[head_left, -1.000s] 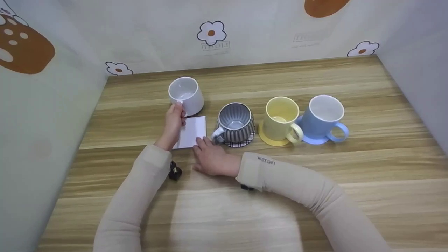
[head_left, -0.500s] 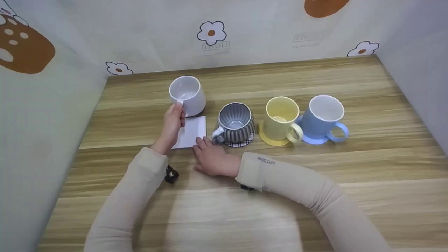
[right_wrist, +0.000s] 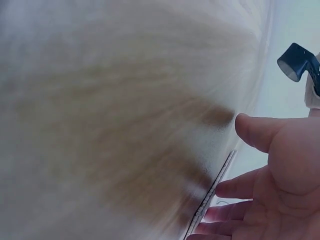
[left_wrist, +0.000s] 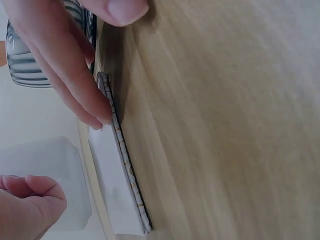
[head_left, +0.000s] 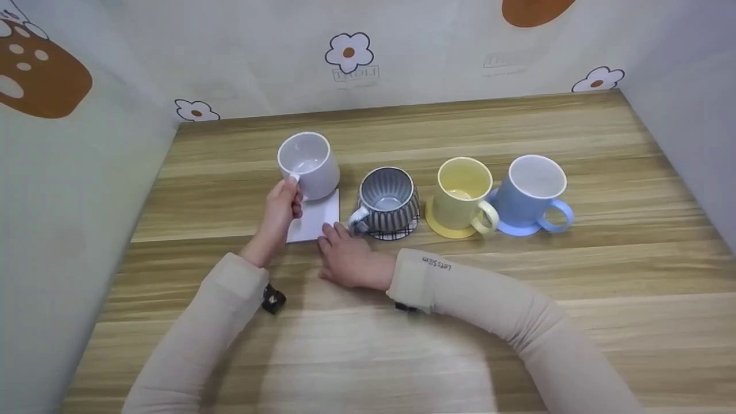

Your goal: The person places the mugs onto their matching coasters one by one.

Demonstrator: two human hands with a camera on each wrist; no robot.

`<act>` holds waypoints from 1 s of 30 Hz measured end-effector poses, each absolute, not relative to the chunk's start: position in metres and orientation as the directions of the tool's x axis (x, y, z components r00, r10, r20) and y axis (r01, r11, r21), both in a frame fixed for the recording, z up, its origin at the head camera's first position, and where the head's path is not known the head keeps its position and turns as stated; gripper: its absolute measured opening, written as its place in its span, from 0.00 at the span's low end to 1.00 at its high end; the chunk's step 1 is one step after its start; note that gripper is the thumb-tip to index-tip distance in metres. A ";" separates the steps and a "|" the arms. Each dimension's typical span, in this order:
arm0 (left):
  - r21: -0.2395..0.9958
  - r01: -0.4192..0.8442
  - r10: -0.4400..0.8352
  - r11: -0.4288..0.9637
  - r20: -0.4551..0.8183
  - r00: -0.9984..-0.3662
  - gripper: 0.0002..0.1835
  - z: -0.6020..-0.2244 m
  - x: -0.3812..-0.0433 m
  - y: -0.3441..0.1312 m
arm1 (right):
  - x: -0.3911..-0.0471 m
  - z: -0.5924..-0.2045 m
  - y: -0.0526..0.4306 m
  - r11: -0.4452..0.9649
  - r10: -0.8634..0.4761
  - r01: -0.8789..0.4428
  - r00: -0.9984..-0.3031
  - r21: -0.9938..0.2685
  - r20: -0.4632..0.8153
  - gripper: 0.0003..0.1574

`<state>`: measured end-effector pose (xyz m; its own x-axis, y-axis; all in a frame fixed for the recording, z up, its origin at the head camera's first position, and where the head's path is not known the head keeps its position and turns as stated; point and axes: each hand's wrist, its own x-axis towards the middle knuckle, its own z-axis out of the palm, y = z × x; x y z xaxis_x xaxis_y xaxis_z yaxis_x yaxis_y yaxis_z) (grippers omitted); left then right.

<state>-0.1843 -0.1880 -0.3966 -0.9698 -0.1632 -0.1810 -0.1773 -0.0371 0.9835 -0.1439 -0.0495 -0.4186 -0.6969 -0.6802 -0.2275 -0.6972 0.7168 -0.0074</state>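
My left hand grips the handle of a white mug, upright over the far part of a white square coaster. Whether the mug's base touches the coaster I cannot tell. My right hand lies low on the wooden table, fingers fairly straight, their tips at the coaster's near right corner. In the left wrist view, the right fingers touch the edge of the coaster, while the curled left hand shows at lower left. Just right of the coaster stands a grey ribbed mug.
The grey mug stands on a plaid round coaster. Further right are a yellow mug on a yellow coaster and a blue mug on a blue coaster. A flower-patterned wall rises behind the table.
My left hand has brought the white mug nearer to me, from behind the square coaster to over its far part. The left forearm has swung outward; my right hand has stayed put.
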 end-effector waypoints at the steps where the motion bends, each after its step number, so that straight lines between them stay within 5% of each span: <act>1: 0.984 -0.175 -0.162 -0.036 -0.178 -0.971 0.17 -0.397 -0.183 -0.188 | -0.144 -0.419 -0.050 0.716 -0.680 -0.698 -0.696 -0.007 -0.228 0.43; 30: 0.987 -0.153 -0.141 -0.046 -0.158 -0.977 0.17 -0.400 -0.149 -0.197 | -0.141 -0.418 -0.052 0.773 -0.627 -0.631 -0.741 -0.069 -0.241 0.40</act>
